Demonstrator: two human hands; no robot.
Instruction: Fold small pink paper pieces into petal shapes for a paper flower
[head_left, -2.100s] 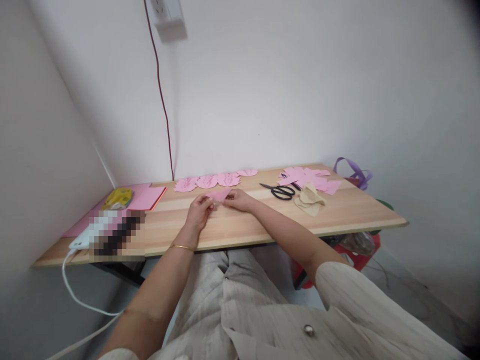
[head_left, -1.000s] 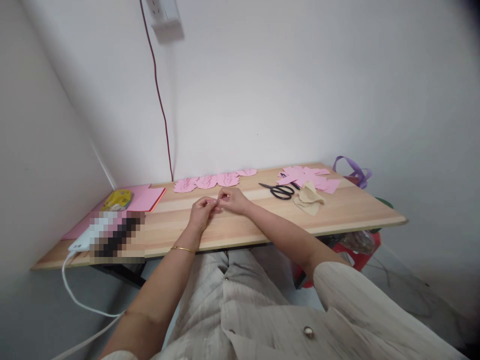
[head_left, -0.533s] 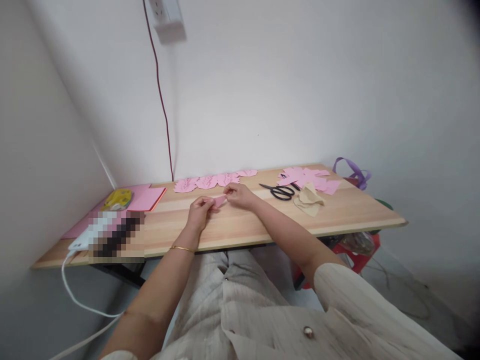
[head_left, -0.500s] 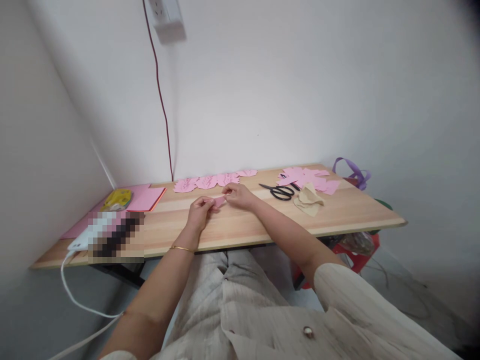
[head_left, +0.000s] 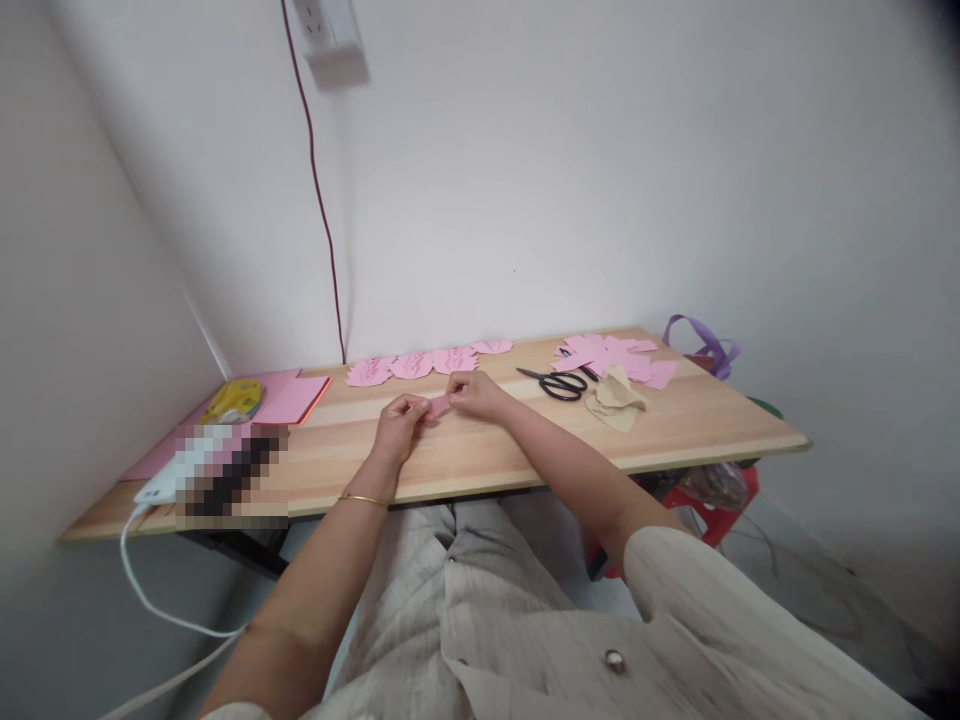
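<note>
Hanging off the left end of the table (head_left: 712,425), a white cable (head_left: 146,595) runs down from a white device (head_left: 159,487) that is partly masked by a blur. Behind it lie pink sheets (head_left: 292,398) with a yellow packet (head_left: 234,398) on their left corner. A red cord (head_left: 321,220) drops down the wall from a socket (head_left: 330,35) to the back edge. Just right of it, a row of pink cut-outs (head_left: 420,363) lies along the wall side.

In front of the row, the left hand (head_left: 400,425), a gold bangle (head_left: 362,497) on its wrist, pinches the left end of a small pink piece (head_left: 439,405) between thumb and fingertips. The right hand (head_left: 477,396) grips the right end the same way, knuckles up. The piece sits between the two hands, low over the middle of the tabletop; whether it touches the wood cannot be told.

Further right lie black scissors (head_left: 561,383), blades pointing left. Beyond them is a heap of pink scraps (head_left: 619,357) and, just in front of it, a crumpled tan sheet (head_left: 616,400). A purple ribbon (head_left: 705,345) shows past the right end.
</note>
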